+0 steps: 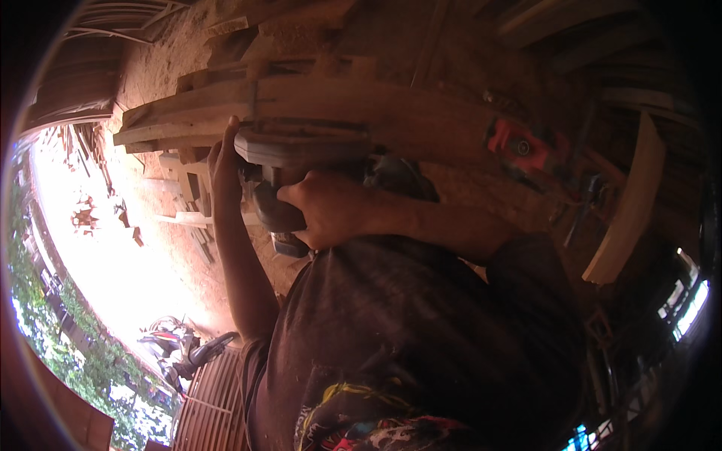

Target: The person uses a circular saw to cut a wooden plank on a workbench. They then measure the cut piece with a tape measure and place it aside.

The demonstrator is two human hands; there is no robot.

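Observation:
A dark handheld power tool [301, 146] with a broad, pale-edged flat part sits at the near edge of a long wooden plank [316, 101]. My right hand [320, 207] is closed round its black rear handle, close to my body. Its exact kind is hard to make out in the dim light. At the tool's left end, my left hand [222, 154] reaches up edge-on with fingers stretched out. Its fingertips lie by the tool's corner and the plank; whether they press on either is unclear.
A red and black device [526, 146] lies to the right, near a loose board [628, 199]. Wood offcuts [192, 188] lie beyond my left arm. A motorcycle [177, 346] stands at lower left. Stacked timber [556, 22] fills the back.

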